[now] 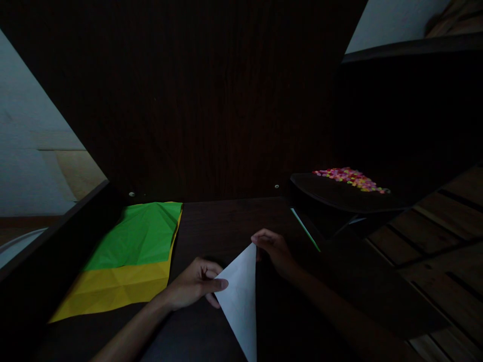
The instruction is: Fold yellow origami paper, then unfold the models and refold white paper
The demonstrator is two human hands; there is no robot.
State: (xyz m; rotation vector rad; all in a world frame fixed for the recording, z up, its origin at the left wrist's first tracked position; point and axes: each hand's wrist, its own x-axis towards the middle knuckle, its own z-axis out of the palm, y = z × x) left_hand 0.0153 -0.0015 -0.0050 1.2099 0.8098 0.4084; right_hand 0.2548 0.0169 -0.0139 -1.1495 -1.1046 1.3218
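Two hands on one white paper triangle (239, 294), mid dark desk (226, 221). Left hand (194, 286) pinches its left edge w/ thumb on top; right hand (275, 251) pinches the top tip. Green sheet (138, 234) over yellow sheet (113, 286) lies well left. Coloured beads (350, 178) sit far right.

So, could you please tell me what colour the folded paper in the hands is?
White paper, seen in the head view.

Both forearms reach in from the lower edge toward the white paper triangle (240, 296). The left hand (194, 289) pinches its left edge, thumb on top. The right hand (275, 250) curls over its upper tip, apparently gripping, though dimness blurs the fingers.
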